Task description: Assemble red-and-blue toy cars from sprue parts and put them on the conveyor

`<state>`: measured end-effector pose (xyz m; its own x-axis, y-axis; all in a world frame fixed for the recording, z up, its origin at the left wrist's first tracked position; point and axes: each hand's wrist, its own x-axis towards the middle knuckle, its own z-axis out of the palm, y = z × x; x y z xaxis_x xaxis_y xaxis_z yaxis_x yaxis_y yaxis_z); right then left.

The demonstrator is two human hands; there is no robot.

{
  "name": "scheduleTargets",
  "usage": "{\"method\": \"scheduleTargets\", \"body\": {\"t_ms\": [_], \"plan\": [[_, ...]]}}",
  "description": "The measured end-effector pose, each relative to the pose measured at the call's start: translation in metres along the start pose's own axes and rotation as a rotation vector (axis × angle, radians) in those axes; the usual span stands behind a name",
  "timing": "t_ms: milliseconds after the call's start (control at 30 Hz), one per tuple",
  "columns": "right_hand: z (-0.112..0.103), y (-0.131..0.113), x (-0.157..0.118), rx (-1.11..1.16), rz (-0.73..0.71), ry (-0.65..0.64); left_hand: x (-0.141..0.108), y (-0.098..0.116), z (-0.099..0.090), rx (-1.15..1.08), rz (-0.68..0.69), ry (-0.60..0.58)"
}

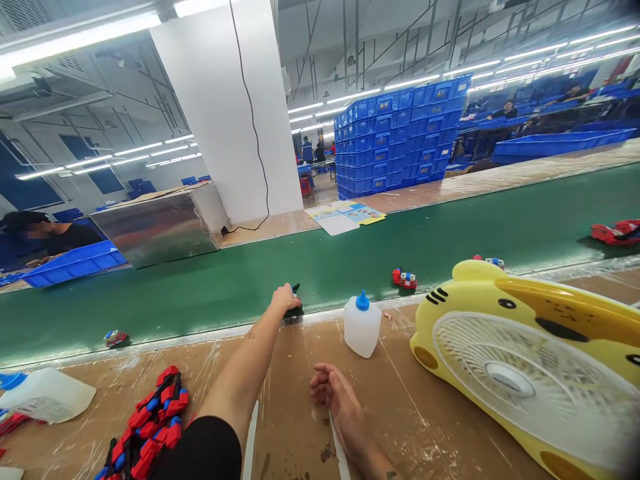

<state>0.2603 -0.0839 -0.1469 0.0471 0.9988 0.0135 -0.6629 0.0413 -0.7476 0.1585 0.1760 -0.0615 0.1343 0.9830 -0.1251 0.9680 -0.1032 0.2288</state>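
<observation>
In the head view, the person's left hand reaches across a brown worktable to the near edge of a green conveyor belt. Its fingers are bent down over a small dark-tipped piece on the belt; they hide most of it, so whether they grip it I cannot tell. The right hand is over the table, half open with curled fingers and nothing seen in it.

The tabletop is scuffed and stained. On it are a white bottle with a blue cap, a yellow animal-faced fan at right, and a pile of red and blue toys at left. A red toy sits on the belt.

Beyond stand a white pillar with a hanging cord, stacked blue crates, and, at far left, a co-worker beside a blue tray. Strip lights run along the ceiling.
</observation>
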Motion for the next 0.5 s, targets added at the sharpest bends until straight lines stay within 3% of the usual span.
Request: {"method": "scheduleTargets", "body": {"t_ms": [100, 200, 333, 500], "plan": [[-0.001, -0.001, -0.001, -0.076, -0.016, -0.016, -0.006, -0.003, 0.011, 0.002, 0.041, 0.011], [-0.002, -0.002, -0.006, -0.122, 0.009, 0.003, -0.023, -0.032, 0.009, -0.001, 0.075, -0.001], [-0.011, 0.002, -0.008, -0.16, 0.11, 0.042, -0.065, -0.123, -0.025, 0.051, -0.046, -0.021], [-0.018, 0.001, -0.004, -0.221, 0.228, 0.03, -0.154, -0.248, -0.081, 0.151, -0.254, -0.068]]}}
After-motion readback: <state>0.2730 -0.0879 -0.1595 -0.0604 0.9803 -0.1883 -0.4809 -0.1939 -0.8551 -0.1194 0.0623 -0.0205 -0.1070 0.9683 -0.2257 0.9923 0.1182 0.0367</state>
